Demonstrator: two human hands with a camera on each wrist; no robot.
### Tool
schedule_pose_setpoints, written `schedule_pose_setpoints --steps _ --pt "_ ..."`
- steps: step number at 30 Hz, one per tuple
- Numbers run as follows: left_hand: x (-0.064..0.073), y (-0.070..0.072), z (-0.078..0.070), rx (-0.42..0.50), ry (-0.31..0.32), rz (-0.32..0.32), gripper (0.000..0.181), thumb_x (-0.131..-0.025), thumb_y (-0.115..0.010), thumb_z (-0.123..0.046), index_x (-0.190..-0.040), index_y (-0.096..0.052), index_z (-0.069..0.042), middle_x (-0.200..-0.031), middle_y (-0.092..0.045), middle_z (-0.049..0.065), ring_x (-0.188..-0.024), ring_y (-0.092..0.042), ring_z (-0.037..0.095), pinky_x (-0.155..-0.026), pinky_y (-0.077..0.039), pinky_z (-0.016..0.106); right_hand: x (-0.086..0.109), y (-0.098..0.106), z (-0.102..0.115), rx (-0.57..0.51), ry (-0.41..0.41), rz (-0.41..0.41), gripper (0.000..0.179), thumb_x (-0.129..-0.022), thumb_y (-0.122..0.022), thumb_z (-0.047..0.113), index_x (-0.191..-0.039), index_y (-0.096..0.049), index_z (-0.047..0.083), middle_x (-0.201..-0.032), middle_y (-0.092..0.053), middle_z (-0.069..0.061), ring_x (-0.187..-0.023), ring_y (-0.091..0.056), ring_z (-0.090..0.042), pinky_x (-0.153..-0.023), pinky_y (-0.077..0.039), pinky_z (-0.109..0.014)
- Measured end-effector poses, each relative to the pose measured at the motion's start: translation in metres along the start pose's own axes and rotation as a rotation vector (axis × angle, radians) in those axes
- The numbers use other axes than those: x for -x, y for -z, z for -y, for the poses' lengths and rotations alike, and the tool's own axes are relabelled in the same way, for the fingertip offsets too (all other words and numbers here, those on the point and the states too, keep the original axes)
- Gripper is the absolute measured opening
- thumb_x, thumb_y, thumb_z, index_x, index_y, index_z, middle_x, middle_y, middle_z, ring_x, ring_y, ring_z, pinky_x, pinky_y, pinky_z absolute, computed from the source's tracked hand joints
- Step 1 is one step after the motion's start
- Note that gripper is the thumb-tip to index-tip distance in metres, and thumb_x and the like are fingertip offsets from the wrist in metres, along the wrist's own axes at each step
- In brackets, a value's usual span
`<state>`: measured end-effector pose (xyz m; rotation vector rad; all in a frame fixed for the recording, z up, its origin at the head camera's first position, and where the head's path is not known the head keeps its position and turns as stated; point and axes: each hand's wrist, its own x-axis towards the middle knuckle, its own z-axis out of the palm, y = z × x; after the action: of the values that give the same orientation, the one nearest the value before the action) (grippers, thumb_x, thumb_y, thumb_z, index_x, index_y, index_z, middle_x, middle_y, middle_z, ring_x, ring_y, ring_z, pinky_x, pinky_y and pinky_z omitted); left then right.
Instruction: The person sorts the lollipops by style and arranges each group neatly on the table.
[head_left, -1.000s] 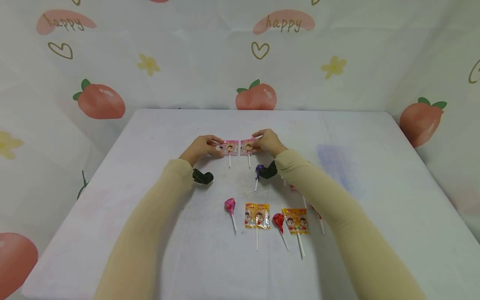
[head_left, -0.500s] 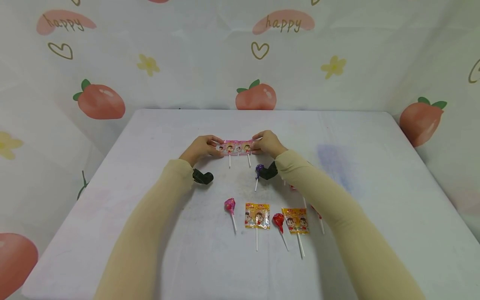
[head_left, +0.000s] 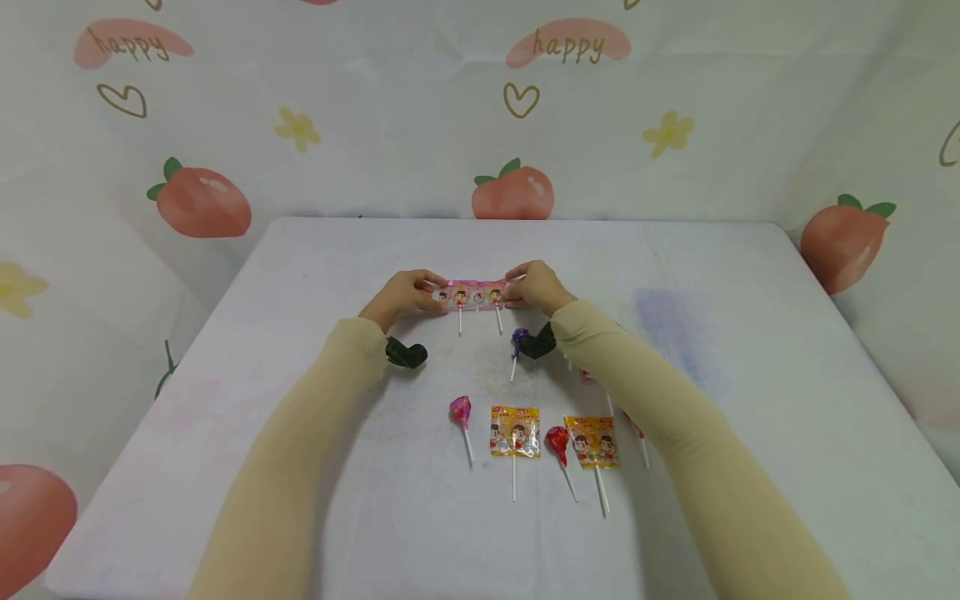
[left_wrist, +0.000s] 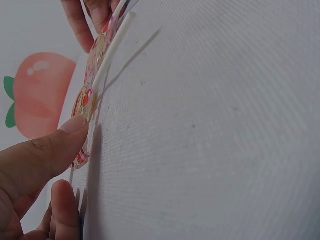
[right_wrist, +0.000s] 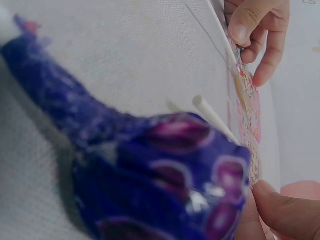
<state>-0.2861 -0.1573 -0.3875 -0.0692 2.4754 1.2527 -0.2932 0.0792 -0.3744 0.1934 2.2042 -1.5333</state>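
Two pink-wrapped lollipops lie side by side toward the back of the table, their wrappers meeting and their white sticks toward me. My left hand [head_left: 405, 298] holds the left lollipop [head_left: 462, 294] by its outer edge, thumb on the near side. At the outer edge of the right lollipop [head_left: 492, 294], my right hand [head_left: 538, 287] grips the wrapper between thumb and fingers. Close up in the right wrist view is a purple-wrapped lollipop [right_wrist: 165, 175], just in front of the right wrist. Fingers behind the wrappers are partly hidden.
Nearer me lie a pink round lollipop [head_left: 460, 410], a yellow-wrapped lollipop [head_left: 514, 432], a red lollipop [head_left: 557, 442] and another yellow-wrapped one [head_left: 592, 442]. More lollipops are partly covered by the right sleeve [head_left: 660, 408]. A printed cloth [head_left: 412, 125] hangs behind the table.
My right hand has shifted slightly, and the gap between the two pink wrappers has closed. Over the last half second, hands and lollipops have stayed nearly still.
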Motion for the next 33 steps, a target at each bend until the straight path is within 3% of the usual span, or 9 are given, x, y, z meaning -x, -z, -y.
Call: schedule_pose_setpoints --steps 7,11,14,19,26,29,33 --pt "0.000 0.001 0.000 -0.020 -0.011 0.002 0.049 -0.080 -0.080 -0.014 -0.125 -0.062 -0.017 -0.117 -0.049 0.008 -0.108 -0.042 0.024 -0.096 -0.033 0.038 -0.002 0.000 -0.001 -0.015 0.017 0.005 0.043 -0.091 -0.060 -0.005 -0.134 -0.053 -0.002 -0.101 -0.054 -0.013 -0.064 -0.060 -0.009 -0.062 -0.054 -0.019" --pt "0.000 0.001 0.001 -0.020 -0.012 0.002 0.049 -0.079 -0.080 -0.013 -0.125 -0.062 -0.017 -0.119 -0.049 0.008 -0.108 -0.042 0.024 -0.097 -0.033 0.039 0.001 0.002 -0.001 0.013 0.040 0.027 0.044 -0.092 -0.059 -0.004 -0.136 -0.050 -0.004 -0.110 -0.059 -0.018 -0.069 -0.063 -0.011 -0.068 -0.055 -0.022" --pt "0.000 0.001 0.001 -0.008 -0.007 0.002 0.049 -0.079 -0.080 -0.013 -0.124 -0.062 -0.017 -0.119 -0.049 0.008 -0.108 -0.042 0.024 -0.096 -0.033 0.039 0.006 0.006 0.003 0.050 0.057 0.036 0.046 -0.093 -0.059 -0.002 -0.138 -0.047 -0.004 -0.121 -0.060 -0.023 -0.084 -0.066 -0.018 -0.080 -0.055 -0.027" --pt "0.000 0.001 0.001 0.000 0.002 0.002 0.049 -0.079 -0.080 -0.014 -0.124 -0.062 -0.016 -0.118 -0.049 0.008 -0.108 -0.042 0.023 -0.096 -0.033 0.039 0.020 0.018 0.016 -0.018 0.077 0.072 0.050 -0.095 -0.056 -0.002 -0.142 -0.040 -0.004 -0.133 -0.052 -0.026 -0.119 -0.057 -0.033 -0.097 -0.048 -0.038" --pt "0.001 0.001 -0.001 -0.020 -0.007 0.006 0.050 -0.079 -0.080 -0.014 -0.125 -0.062 -0.016 -0.123 -0.049 0.010 -0.111 -0.043 0.025 -0.099 -0.034 0.040 0.056 0.057 0.028 -0.008 0.289 0.140 0.048 -0.098 -0.053 0.005 -0.143 -0.039 -0.004 -0.139 -0.045 -0.027 -0.129 -0.046 -0.038 -0.103 -0.042 -0.042" --pt "0.001 0.001 -0.001 -0.022 -0.003 0.007 0.050 -0.079 -0.081 -0.014 -0.125 -0.062 -0.015 -0.124 -0.049 0.010 -0.111 -0.043 0.025 -0.099 -0.034 0.040 0.073 0.076 0.030 0.033 0.386 0.130 0.048 -0.099 -0.053 0.012 -0.144 -0.040 -0.002 -0.140 -0.045 -0.024 -0.129 -0.047 -0.035 -0.105 -0.041 -0.041" --pt "0.000 0.001 0.000 -0.028 -0.004 0.009 0.051 -0.079 -0.081 -0.015 -0.125 -0.062 -0.015 -0.125 -0.050 0.010 -0.112 -0.043 0.025 -0.099 -0.035 0.039 0.094 0.098 0.027 0.115 0.456 0.082 0.051 -0.099 -0.056 0.023 -0.144 -0.042 0.006 -0.138 -0.049 -0.017 -0.125 -0.052 -0.027 -0.107 -0.039 -0.040"
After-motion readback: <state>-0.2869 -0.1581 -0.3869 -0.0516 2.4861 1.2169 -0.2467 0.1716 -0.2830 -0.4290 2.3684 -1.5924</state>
